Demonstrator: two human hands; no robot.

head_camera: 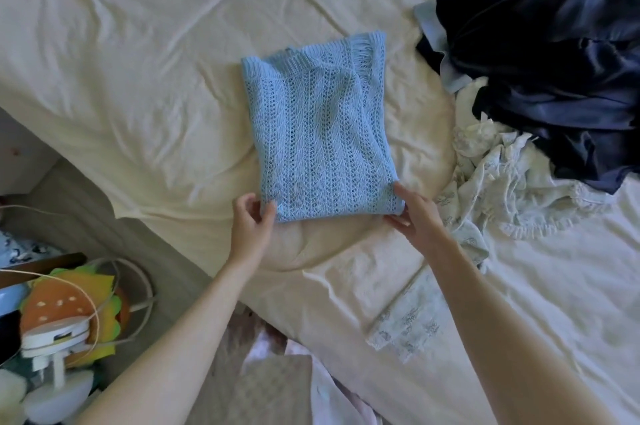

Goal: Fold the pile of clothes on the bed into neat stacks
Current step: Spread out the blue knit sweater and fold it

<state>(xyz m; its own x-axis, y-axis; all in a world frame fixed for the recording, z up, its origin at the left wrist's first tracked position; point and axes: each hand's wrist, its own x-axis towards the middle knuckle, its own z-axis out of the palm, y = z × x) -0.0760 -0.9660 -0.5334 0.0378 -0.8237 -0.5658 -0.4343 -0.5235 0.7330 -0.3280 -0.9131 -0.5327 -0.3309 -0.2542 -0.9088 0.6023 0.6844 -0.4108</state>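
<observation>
Lying folded, blue knit (318, 134) between both hands

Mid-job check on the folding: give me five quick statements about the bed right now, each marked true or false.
1. The light blue knit sweater lies folded on the cream bedding. True.
2. The left hand and right hand are at the sweater's two near corners. True.
3. The dark navy garment is folded into a neat stack. False: it lies crumpled at the right.
4. The white floral garment lies on top of the sweater. False: it lies beside it, to the right.
5. The sweater rests on the navy garment. False: they lie apart.
</observation>
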